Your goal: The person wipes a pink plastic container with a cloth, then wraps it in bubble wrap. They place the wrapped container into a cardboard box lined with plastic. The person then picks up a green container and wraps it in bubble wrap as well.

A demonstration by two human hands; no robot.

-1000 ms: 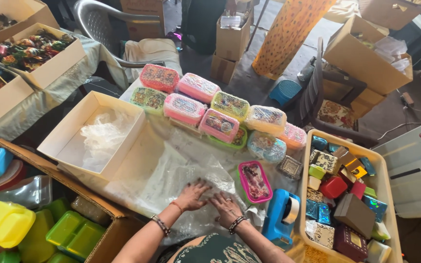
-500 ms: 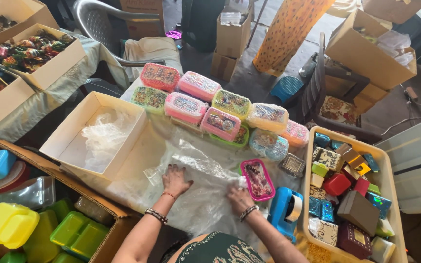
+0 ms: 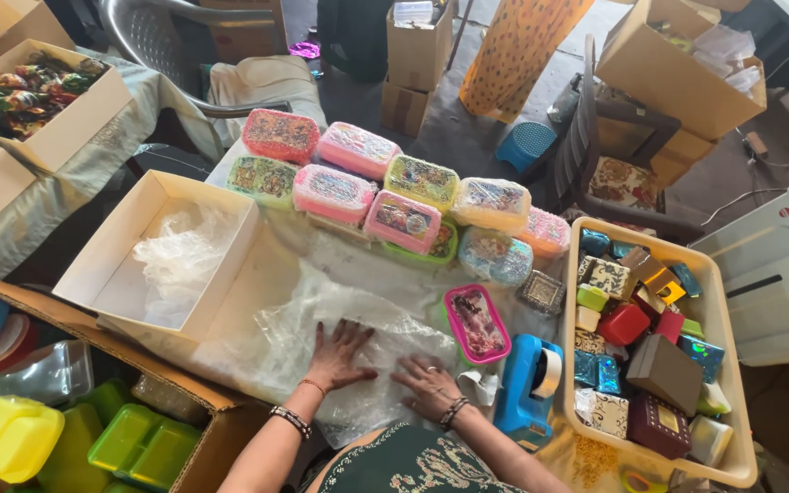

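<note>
A clear plastic sheet (image 3: 321,338) lies spread on the desk (image 3: 267,274), just right of the white open box (image 3: 152,256). On the sheet, the left hand (image 3: 338,354) and right hand (image 3: 424,383) press flat, fingers spread. A blue tape dispenser (image 3: 527,383) stands right of the sheet.

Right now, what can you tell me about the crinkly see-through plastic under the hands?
The clear, crinkled plastic sheet lies spread flat on the cloth-covered table, wrinkled and shiny. The left hand and right hand press palms-down on its near part, fingers spread. It sits between the open white cardboard box and the pink oval lidded box.
</note>
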